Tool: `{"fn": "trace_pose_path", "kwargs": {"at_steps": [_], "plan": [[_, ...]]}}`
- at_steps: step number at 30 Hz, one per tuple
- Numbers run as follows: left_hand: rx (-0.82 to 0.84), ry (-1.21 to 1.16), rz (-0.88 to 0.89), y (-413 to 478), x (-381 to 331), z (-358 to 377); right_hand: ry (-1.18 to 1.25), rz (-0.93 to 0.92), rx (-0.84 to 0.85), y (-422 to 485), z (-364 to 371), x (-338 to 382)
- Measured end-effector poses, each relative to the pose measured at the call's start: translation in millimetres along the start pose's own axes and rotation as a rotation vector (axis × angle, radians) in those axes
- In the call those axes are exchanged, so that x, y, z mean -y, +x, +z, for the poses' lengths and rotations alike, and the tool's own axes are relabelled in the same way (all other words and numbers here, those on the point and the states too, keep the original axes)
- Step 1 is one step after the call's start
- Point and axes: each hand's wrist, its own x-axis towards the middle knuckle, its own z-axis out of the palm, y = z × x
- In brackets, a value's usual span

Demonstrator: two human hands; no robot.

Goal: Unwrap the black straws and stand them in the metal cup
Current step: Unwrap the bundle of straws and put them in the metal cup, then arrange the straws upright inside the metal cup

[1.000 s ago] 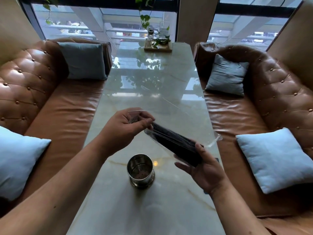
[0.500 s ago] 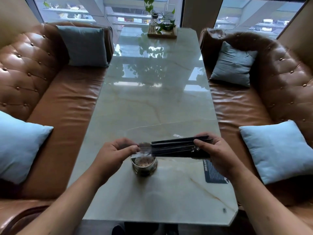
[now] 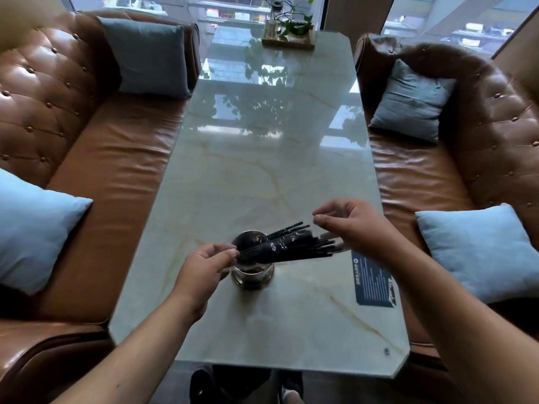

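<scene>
Marble table [image 3: 262, 170] | cup [image 3: 252, 277] well off edges | left fingers [image 3: 229, 253] pinch straws [image 3: 291, 246] | right fingers [image 3: 324, 222] apart

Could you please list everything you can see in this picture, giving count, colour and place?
black straws: one bundle, black, slanted across the cup's mouth
metal cup: one, silver, on the table's near half
table: one, pale green marble, between the sofas
card: one, black with print, flat by the table's right edge
plant tray: one, wooden, at the table's far end
sofas: two, brown leather, one on either side
cushions: four on the sofas, two light blue near, two grey-blue far
left hand: pinches one end of the straws
right hand: fingers loosely curled above the straws' other end, nothing visibly held
</scene>
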Motion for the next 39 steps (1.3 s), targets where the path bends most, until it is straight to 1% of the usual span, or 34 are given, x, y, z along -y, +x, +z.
{"fn": "trace_pose_path", "kwargs": {"at_steps": [4,7,10,14,23,28,33,36,39], "plan": [[-0.029,-0.083,-0.033,1.6,3.6,1.1,-0.092,0.012,0.038,-0.3,4.7,39.8],[-0.005,-0.136,-0.040,1.7,3.9,0.7,-0.168,-0.018,0.034,-2.1,9.6,65.8],[0.026,-0.163,-0.036,1.2,3.2,-0.2,-0.220,-0.050,0.026,-4.4,12.3,83.6],[0.024,-0.184,-0.035,1.0,0.6,-1.2,-0.254,-0.069,0.014,-7.6,10.7,98.9],[0.049,-0.148,0.005,1.8,-18.4,8.2,-0.174,-0.051,-0.010,-22.1,-19.9,109.2],[0.051,-0.156,0.035,2.3,-28.7,17.8,-0.021,-0.076,-0.025,-29.3,-58.9,103.6],[0.074,-0.156,0.089,7.9,-47.1,36.9,0.266,-0.137,-0.061,-37.0,-96.0,74.5],[0.076,-0.173,0.110,13.0,-59.6,50.1,0.428,-0.146,-0.072,-36.9,-95.7,48.5],[0.076,-0.273,0.090,19.5,-71.9,63.4,0.641,-0.126,-0.098,-31.1,-77.3,22.8]]}}
